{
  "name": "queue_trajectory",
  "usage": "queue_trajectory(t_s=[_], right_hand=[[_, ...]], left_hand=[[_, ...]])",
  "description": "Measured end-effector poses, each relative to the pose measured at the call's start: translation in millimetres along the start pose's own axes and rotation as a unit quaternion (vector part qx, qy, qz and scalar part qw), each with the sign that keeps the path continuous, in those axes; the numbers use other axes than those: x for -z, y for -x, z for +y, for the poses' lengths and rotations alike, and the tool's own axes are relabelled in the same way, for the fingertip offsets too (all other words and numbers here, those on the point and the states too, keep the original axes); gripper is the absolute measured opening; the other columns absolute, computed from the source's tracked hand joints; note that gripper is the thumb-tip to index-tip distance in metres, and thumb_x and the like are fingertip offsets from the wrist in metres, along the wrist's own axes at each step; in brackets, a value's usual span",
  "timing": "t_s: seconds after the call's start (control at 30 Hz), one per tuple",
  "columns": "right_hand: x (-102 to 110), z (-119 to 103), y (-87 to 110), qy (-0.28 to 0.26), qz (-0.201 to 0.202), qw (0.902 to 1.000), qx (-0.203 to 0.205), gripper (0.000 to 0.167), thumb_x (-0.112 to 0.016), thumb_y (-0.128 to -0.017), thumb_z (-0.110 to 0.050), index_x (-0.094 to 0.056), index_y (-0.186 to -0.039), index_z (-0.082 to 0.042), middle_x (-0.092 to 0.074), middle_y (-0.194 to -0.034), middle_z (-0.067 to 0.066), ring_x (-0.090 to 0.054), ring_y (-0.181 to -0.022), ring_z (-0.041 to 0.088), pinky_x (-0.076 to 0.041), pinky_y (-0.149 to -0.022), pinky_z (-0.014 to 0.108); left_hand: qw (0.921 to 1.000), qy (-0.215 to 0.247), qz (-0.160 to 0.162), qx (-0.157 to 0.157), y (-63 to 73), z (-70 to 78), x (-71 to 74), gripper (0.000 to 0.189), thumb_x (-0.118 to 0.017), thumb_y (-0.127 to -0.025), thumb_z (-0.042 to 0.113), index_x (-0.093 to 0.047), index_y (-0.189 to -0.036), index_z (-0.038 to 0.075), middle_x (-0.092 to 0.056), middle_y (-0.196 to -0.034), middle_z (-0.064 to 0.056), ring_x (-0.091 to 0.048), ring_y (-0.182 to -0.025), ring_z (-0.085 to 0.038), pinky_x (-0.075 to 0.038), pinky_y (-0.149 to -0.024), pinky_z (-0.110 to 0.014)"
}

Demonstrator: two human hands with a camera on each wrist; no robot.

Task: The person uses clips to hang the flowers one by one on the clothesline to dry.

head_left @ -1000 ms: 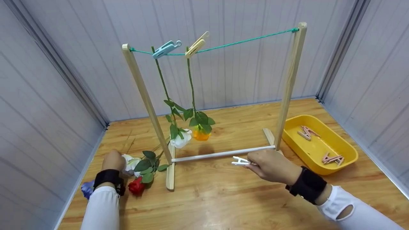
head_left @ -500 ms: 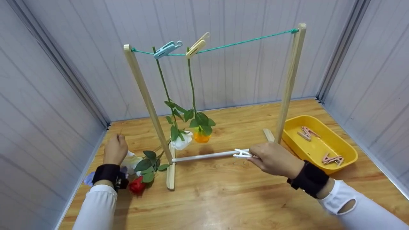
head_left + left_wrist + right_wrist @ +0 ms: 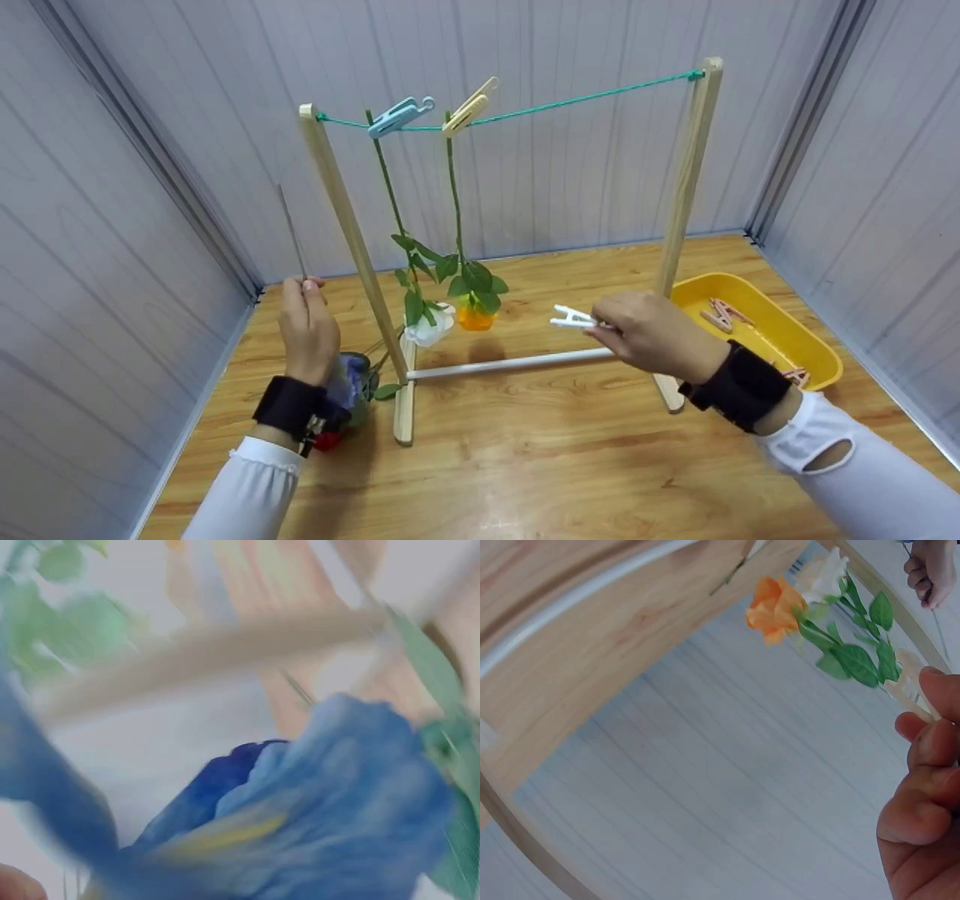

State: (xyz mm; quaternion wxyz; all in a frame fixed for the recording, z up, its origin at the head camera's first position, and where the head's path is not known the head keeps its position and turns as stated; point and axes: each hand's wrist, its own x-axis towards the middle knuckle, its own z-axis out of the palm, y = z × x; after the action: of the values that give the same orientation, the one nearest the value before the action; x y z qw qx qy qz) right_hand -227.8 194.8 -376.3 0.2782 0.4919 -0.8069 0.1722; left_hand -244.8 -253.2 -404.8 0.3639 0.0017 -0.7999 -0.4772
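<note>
My left hand (image 3: 309, 330) grips the thin stem (image 3: 291, 229) of a blue artificial flower (image 3: 337, 795), left of the rack. The stem points up above the fingers, and the bloom hangs by the wrist, large and blurred in the left wrist view. My right hand (image 3: 656, 334) pinches a white clothespin (image 3: 574, 316) in front of the rack's right half, its tip pointing left. From the green cord (image 3: 585, 95), a blue clothespin (image 3: 399, 118) and a yellow clothespin (image 3: 466, 116) hold a white rose (image 3: 431, 327) and an orange rose (image 3: 475, 315) upside down.
Wooden posts (image 3: 346, 225) and a white lower bar (image 3: 510, 364) form the rack. At right, a yellow basin (image 3: 814, 341) contains pink clothespins (image 3: 718, 315). A red flower (image 3: 327, 441) lies on the table at left, partly behind the left wrist. Panelled walls enclose the table.
The left hand has risen from the flowers on the table, bringing up the blue flower by its stem. My right hand has moved up slightly with the white clothespin.
</note>
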Motion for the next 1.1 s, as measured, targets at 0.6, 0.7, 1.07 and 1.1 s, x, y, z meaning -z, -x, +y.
queue_trajectory(t_s=[0.6,0.7,1.07,1.1], right_hand=[[58,15,-67.7,0.059,0.021,0.9980,-0.012,0.019,-0.078,-0.097,0.000,-0.064,-0.085,0.002,-0.059,-0.070,0.011,-0.046,-0.060,0.014,-0.040,-0.055,0.029],[66,17,-78.4,0.062,0.016,0.9974,-0.032,0.016,-0.076,-0.100,-0.003,-0.066,-0.089,0.004,-0.062,-0.073,0.013,-0.048,-0.062,0.016,-0.039,-0.057,0.030],[98,22,-117.3,0.056,0.064,0.9946,-0.060,0.018,-0.073,-0.102,-0.003,-0.068,-0.091,0.011,-0.065,-0.077,0.020,-0.049,-0.064,0.021,-0.034,-0.061,0.023],[100,22,-121.3,0.056,0.062,0.9945,-0.063,0.018,-0.073,-0.102,-0.004,-0.068,-0.092,0.011,-0.065,-0.078,0.021,-0.049,-0.065,0.021,-0.034,-0.061,0.022]], left_hand=[[0.9665,0.217,-0.106,-0.087,45.6,97.8,-64.1,0.026,-0.032,-0.114,0.003,-0.054,-0.102,-0.001,-0.038,-0.076,0.002,-0.033,-0.064,-0.012,-0.032,-0.060,-0.024],[0.9613,0.217,-0.136,-0.100,45.3,106.5,-77.7,0.026,-0.030,-0.114,0.003,-0.054,-0.107,-0.005,-0.037,-0.076,0.003,-0.031,-0.064,-0.009,-0.030,-0.059,-0.023],[0.9403,0.231,-0.238,-0.077,36.1,129.6,-122.7,0.024,-0.027,-0.116,0.005,-0.050,-0.114,-0.002,-0.038,-0.086,0.000,-0.034,-0.071,-0.012,-0.033,-0.066,-0.024],[0.9389,0.232,-0.244,-0.071,34.7,131.6,-126.8,0.024,-0.026,-0.116,0.005,-0.050,-0.114,-0.002,-0.038,-0.087,0.000,-0.034,-0.070,-0.013,-0.033,-0.066,-0.024]])
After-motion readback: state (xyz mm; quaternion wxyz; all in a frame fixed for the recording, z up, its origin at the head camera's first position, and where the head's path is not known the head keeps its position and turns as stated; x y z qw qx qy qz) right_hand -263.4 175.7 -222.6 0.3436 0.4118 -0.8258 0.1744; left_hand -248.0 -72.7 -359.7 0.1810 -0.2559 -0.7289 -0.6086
